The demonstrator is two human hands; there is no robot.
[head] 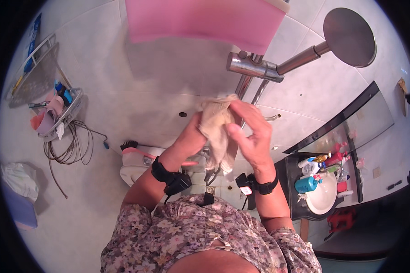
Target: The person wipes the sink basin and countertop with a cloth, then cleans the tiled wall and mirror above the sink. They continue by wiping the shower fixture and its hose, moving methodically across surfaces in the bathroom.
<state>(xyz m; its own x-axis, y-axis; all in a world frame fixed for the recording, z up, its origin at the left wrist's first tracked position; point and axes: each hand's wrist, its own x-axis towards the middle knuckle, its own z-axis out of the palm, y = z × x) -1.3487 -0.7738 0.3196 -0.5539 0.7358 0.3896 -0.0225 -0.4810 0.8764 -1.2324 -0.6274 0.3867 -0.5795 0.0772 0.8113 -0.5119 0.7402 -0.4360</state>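
A crumpled off-white cloth (pixel 217 131), blurred in places, hangs in front of me with two loose ends pointing down. My left hand (pixel 195 129) holds it from the left side, and the cloth hides most of those fingers. At the right, my right hand (pixel 253 131) has its fingertips against the cloth's upper edge. Its thumb stands apart from the fingers, and whether they pinch the fabric is unclear. Just beyond the hands runs a metal shower pipe (pixel 243 85).
A chrome shower bracket (pixel 256 66) and round shower head (pixel 349 37) jut out above right. Pink fabric (pixel 205 20) hangs at the top. A toilet (pixel 133 172) stands low left, a washbasin (pixel 323 198) with bottles right. A wire basket (pixel 71 105) and coiled cable (pixel 68 146) hang left.
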